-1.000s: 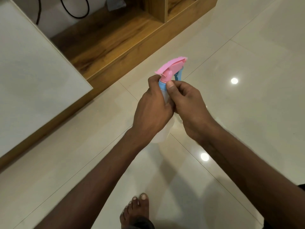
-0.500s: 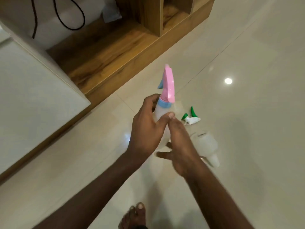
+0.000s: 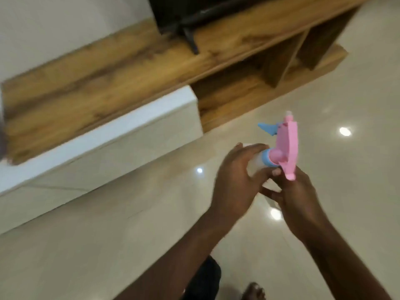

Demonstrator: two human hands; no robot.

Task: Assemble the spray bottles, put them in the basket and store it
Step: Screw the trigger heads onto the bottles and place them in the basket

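Glossy cream floor tiles [image 3: 129, 234] fill the background. Above them you hold a translucent white plastic spray bottle [image 3: 256, 166], tilted, with its pink trigger head [image 3: 287, 146], blue collar [image 3: 332, 160] and blue trigger lever [image 3: 267, 127] on. Your left hand [image 3: 237, 182] wraps its fingers round the bottle body. Your right hand [image 3: 298, 198] sits under the head, fingertips touching the neck. Behind stands a low wooden shelf unit [image 3: 108, 76] beside a white block [image 3: 108, 131]. Your bare foot [image 3: 253, 292] shows below.

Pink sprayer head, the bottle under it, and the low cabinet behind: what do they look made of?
Pink sprayer head: likely moulded plastic, matte, uniform colour, with blue trigger and collar. Bottle: probably translucent frosted plastic; mostly hidden by the hands. Cabinet: wood or wood-look laminate, showing brown grain; blur leaves it open.
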